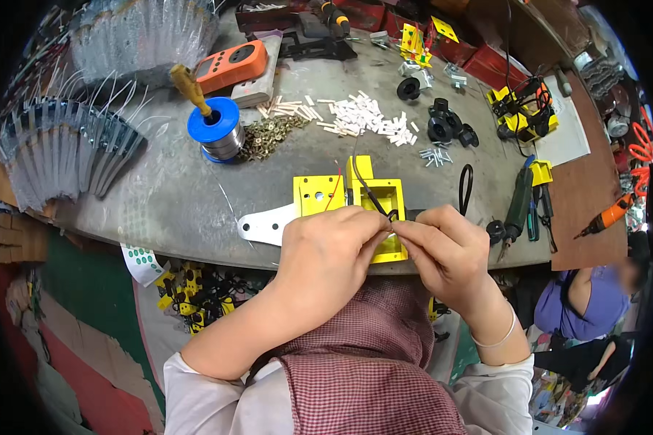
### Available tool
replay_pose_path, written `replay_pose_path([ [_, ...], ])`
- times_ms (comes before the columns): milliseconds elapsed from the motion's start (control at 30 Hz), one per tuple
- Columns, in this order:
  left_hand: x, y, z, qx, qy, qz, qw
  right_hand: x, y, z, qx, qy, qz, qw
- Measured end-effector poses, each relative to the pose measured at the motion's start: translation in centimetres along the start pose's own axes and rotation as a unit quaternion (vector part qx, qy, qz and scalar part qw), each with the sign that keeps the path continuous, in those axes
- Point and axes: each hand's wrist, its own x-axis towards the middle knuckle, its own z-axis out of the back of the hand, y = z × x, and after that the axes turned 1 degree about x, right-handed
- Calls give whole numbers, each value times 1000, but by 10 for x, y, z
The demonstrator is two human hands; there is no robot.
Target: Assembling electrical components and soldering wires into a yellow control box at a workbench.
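Over a yellow open box (392,190) near the table's front edge, both my hands come together at a black cable (370,190) that runs into the box. My left hand (331,243) pinches at the cable's end, its fingertips near the box's middle. From the right, my right hand (446,246) pinches at the same spot, thumb and index finger together. The very tip between the fingers is too small to make out. Left of the box lies a yellow plate (310,190) with holes and a red wire, joined to a white metal bracket (265,225).
A blue solder spool (214,119) with a wooden-handled tool stands left, beside brass-coloured parts (274,136). White tubes (363,114) and black round parts (442,125) lie behind. Screwdrivers (519,199) rest right. An orange meter (232,67) sits at the back left.
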Motion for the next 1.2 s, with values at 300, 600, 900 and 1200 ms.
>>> replay_pose_path([
  [300, -4, 2, -3, -36, -24, -7, 999, 4, 6, 1, 47, 6, -64, 997],
  [600, -7, -1, -2, -18, -25, -23, 999, 6, 8, 6, 196, 65, -199, 958],
  [900, -9, 5, -12, 97, -86, -137, 982, 7, 2, 8, 592, 151, -527, 591],
  [1200, -4, 3, -4, -19, -34, -54, 998, -10, 8, -7, 44, 28, -101, 994],
])
